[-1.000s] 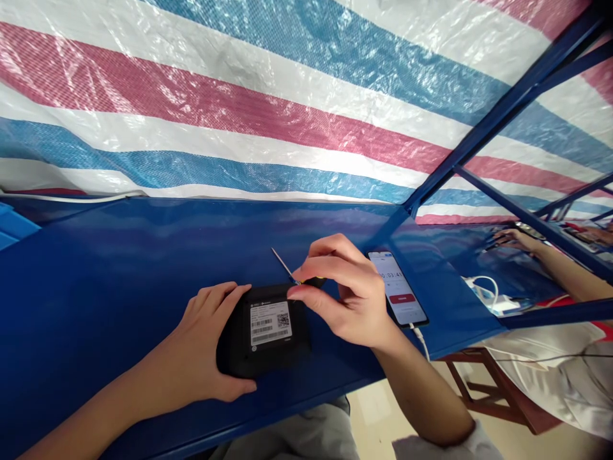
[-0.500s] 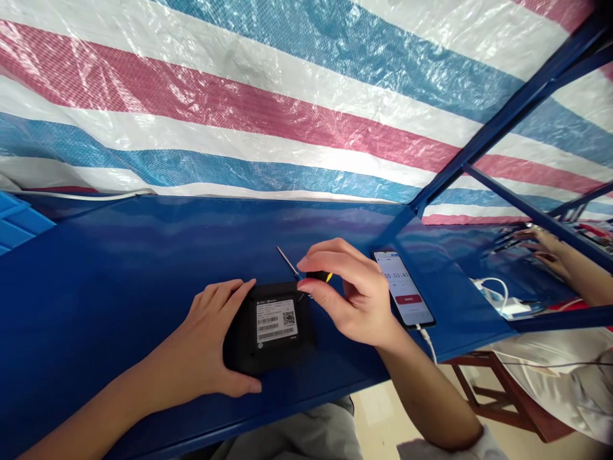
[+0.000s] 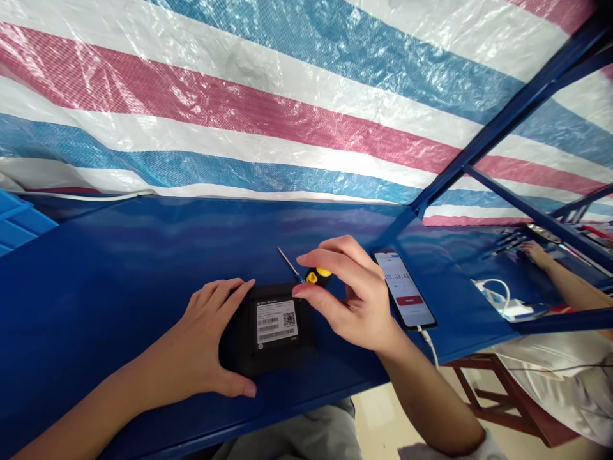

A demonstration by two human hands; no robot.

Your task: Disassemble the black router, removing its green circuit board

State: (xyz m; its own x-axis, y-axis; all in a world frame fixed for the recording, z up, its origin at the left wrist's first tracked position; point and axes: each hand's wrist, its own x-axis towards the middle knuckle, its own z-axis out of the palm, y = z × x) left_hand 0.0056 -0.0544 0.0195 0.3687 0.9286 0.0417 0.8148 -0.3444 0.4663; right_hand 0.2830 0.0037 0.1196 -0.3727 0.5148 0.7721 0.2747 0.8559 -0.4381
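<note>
Blue bench [image 3: 143, 268]: smooth, glossy top, with a red, white and blue striped plastic tarpaulin [image 3: 239, 96] behind it. Clock read from the black box, twelve towards the tarpaulin.
Flat black box [image 3: 274, 359], white printed label [image 3: 276, 322] facing up: lies near the bench's front edge. Casing looks whole; no lifted cover seen.
Progress: judged, box placed and steadied; work at its far right corner seems unfinished. Detail there is partly hidden by the thumb and too small to settle.
Left hand [image 3: 208, 344]: clamped on the box's nine o'clock side, fingers at far edge, thumb at near edge.
Right hand [image 3: 358, 295]: over the two o'clock corner; thumb and forefinger tips apart. Whether they grip anything, cannot tell.
Slim metal screwdriver, black-and-yellow handle [image 3: 317, 276]: at one o'clock, handle showing between right thumb and forefinger, shaft pointing to eleven.
Dark-edged smartphone [image 3: 405, 291]: two-thirty, just beyond the right hand; lit screen reads 00:03:42, white cable [image 3: 428, 342] plugged in.
Ridged blue plastic bin [image 3: 23, 220]: ten o'clock, well apart.
Co-worker's hand [image 3: 537, 254]: two-thirty, far off.
</note>
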